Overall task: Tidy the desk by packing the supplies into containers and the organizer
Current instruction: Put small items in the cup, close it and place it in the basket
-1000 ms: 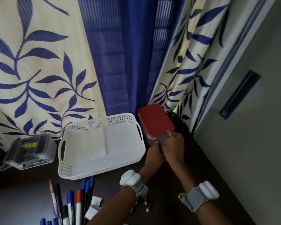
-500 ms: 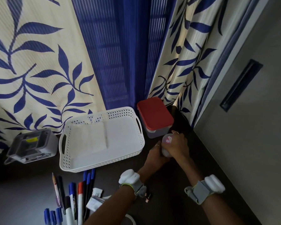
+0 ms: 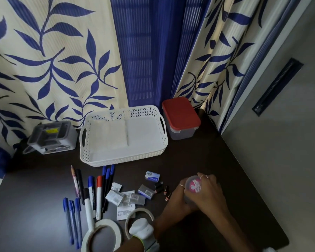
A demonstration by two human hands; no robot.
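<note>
Dark desk (image 3: 216, 157) against leaf-print curtain (image 3: 53, 60); white perforated basket (image 3: 160, 135) at back centre, red-lidded container (image 3: 180, 113) just right of it, grey organizer (image 3: 51, 137) at left; pens and markers (image 3: 91, 193) front left beside tape rolls (image 3: 102, 233); small pink-labelled jar (image 3: 194, 186) front right, gripped between left hand (image 3: 178, 200) and right hand (image 3: 210, 193), fingers curled round it.

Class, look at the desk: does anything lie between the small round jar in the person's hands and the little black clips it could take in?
Nothing visible does. The round jar, gripped by the left hand and right hand, sits just right of the black clips, with only bare dark desk between them.
</note>
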